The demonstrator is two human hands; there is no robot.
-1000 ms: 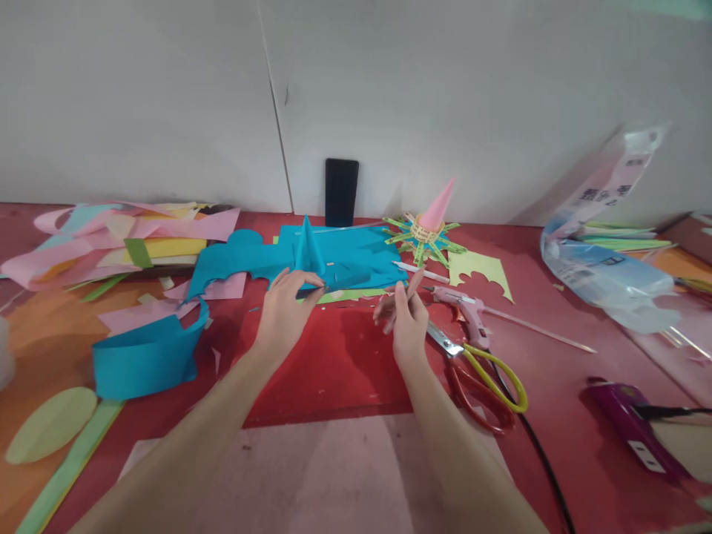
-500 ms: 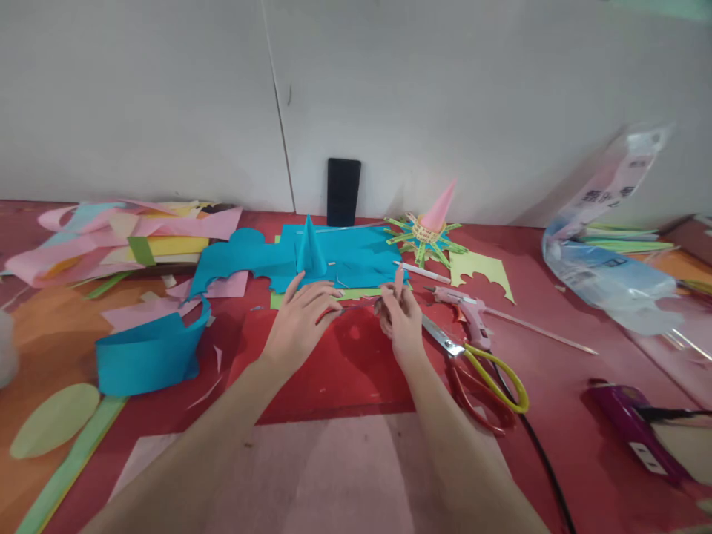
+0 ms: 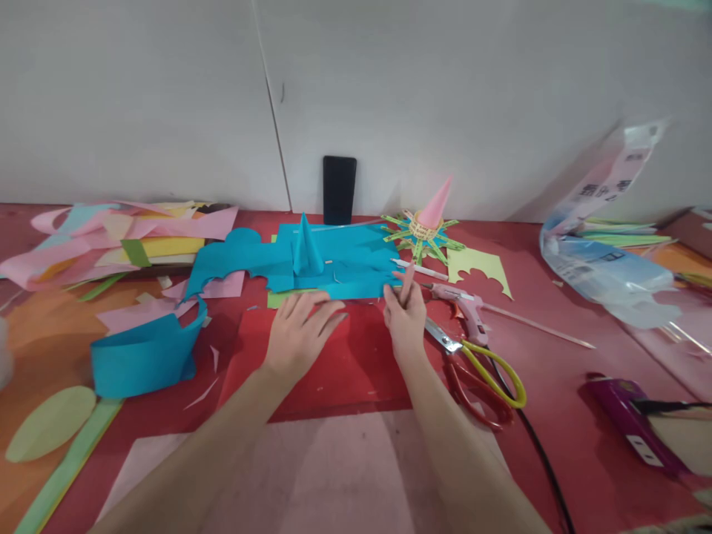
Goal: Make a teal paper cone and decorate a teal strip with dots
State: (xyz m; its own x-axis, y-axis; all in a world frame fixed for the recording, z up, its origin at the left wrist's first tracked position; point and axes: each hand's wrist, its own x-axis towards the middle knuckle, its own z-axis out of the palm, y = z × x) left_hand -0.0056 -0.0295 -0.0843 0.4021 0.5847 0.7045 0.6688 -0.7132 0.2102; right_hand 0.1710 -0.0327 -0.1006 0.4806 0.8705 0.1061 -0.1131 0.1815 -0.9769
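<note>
My left hand (image 3: 300, 334) hovers over a red sheet (image 3: 345, 363), palm down, fingers spread and holding nothing I can see. My right hand (image 3: 406, 319) is closed at the sheet's right side, thumb and fingers pressed together. A slim pinkish shape (image 3: 409, 280) points up from its fingers; I cannot tell whether it is a finger or a held piece. Beyond the hands, a blue paper cone (image 3: 305, 248) stands upright on cut blue paper (image 3: 361, 248). Red-and-yellow-handled scissors (image 3: 467, 356) lie right of my right hand, near a pink glue gun (image 3: 464, 304).
A pink-coned paper figure (image 3: 428, 222) and a white pen (image 3: 423, 271) lie behind my right hand. A black phone (image 3: 339, 189) leans on the wall. Paper scraps (image 3: 127, 237) and a blue paper loop (image 3: 139, 356) are left; a plastic bag (image 3: 606, 274) and purple power strip (image 3: 634, 423) right.
My left hand has drawn back slightly from the blue cone. My right hand has shifted a little to the right, still closed. The whole view has moved slightly.
</note>
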